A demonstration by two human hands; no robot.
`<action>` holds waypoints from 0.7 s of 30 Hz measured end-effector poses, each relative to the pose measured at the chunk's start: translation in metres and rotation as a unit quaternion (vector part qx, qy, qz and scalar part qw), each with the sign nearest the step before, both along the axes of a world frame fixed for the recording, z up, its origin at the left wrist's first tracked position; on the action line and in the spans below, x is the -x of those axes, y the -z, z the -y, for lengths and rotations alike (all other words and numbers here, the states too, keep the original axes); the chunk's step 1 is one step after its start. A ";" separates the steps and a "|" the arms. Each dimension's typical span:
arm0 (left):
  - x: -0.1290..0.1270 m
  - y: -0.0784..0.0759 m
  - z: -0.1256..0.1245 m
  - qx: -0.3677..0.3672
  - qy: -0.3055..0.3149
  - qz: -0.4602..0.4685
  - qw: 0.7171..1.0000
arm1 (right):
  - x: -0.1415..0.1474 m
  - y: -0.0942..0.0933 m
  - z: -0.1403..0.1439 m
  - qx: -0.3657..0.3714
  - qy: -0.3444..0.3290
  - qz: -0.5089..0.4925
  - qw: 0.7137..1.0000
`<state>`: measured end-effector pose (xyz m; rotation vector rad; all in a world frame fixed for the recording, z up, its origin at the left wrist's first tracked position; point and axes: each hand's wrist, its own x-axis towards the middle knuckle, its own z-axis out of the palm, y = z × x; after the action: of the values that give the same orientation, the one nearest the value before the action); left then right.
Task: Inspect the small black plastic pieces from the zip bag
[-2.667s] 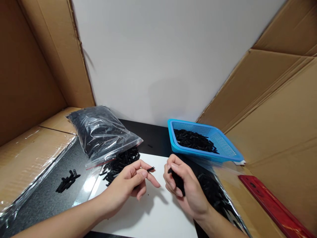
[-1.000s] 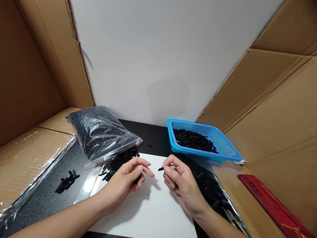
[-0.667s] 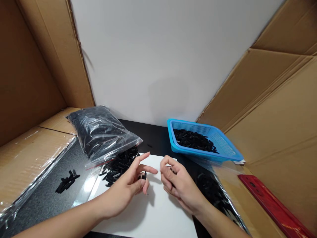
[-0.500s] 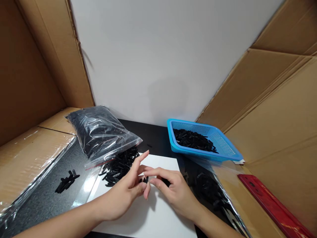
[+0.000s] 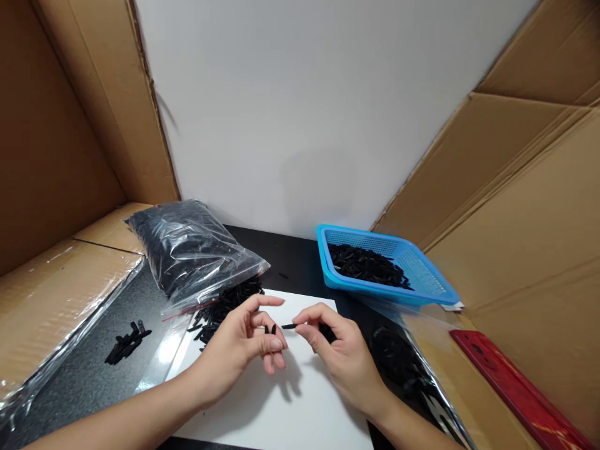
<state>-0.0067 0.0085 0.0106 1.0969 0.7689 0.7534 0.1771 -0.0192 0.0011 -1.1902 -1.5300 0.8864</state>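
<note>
"What's on the bench, biggest first?"

"Cardboard walls (image 5: 525, 206) on both sides. Then a clear bag (image 5: 187, 250) full of black plastic bits, lying at the back left with its mouth open and a heap of loose bits (image 5: 225, 309) spilling onto the white sheet (image 5: 300, 406). At the back right there's a blue basket (image 5: 431, 278) with more of the same bits in it."

"And the hands?"

"Both hover over the white sheet, nearly touching. The left hand (image 5: 244, 350) is curled, with a couple of small black bits (image 5: 270, 329) pinched at its fingertips. The right hand (image 5: 342, 356) nips one thin black piece (image 5: 289, 326) between thumb and forefinger, level, pointing at the left hand; something dark sits in its palm too."

"Anything smaller?"

"A little cluster of black bits (image 5: 126, 342) lies alone on the dark tabletop (image 5: 94, 375), far left."
</note>
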 end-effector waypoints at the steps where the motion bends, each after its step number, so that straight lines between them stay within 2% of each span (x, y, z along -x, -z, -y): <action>1: 0.000 0.000 -0.001 0.009 -0.005 -0.013 1.000 | 0.000 0.000 0.000 0.011 -0.003 -0.010 1.000; 5: 0.001 -0.002 -0.004 0.036 -0.049 -0.041 0.997 | 0.002 0.001 0.001 0.065 -0.020 -0.054 0.996; 12: 0.002 0.000 -0.004 0.078 -0.070 0.009 0.994 | 0.003 -0.004 0.000 0.097 -0.019 -0.108 0.989; 14: 0.002 0.001 -0.003 0.089 -0.069 0.007 0.994 | 0.003 -0.006 0.000 0.131 -0.033 -0.165 0.977; 18: 0.001 -0.003 -0.003 0.073 -0.080 0.000 0.994 | 0.003 -0.009 -0.001 0.200 -0.085 -0.289 0.932; 19: 0.000 -0.004 -0.003 0.067 -0.083 0.002 0.994 | 0.003 -0.009 -0.001 0.204 -0.088 -0.290 0.931; 21: -0.001 -0.007 -0.002 0.060 -0.086 0.006 0.994 | 0.002 -0.008 -0.002 0.175 -0.075 -0.238 0.952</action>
<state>-0.0058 0.0110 0.0172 0.9255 0.8960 0.8475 0.1747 -0.0174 0.0087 -1.0076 -1.1052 1.4748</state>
